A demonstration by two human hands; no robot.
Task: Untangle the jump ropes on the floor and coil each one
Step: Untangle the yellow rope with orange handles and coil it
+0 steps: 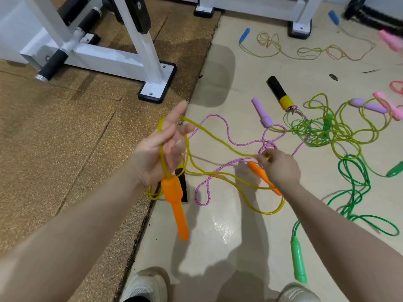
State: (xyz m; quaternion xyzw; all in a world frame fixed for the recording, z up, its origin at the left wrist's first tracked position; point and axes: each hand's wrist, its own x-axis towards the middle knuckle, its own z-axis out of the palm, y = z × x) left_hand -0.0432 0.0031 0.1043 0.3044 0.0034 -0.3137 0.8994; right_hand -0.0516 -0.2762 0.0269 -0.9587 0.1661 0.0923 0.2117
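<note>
The room is bright. Soft shadows lie on the floor [229,247], which shines white nearby. Edges bend, and the hands look blurry.

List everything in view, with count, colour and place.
yellow rope: one, orange handles, looped over left hand
pink braided rope: one, pink-purple, floor centre
lilac handle: one, floor centre
black-and-yellow handle: one, upper centre
green ropes: tangled, right floor
green handle: one, lower right
blue handles: two, far floor
gym frame: white, upper left
shoes: two, bottom
left hand: raised, open
right hand: pinching yellow rope
</note>
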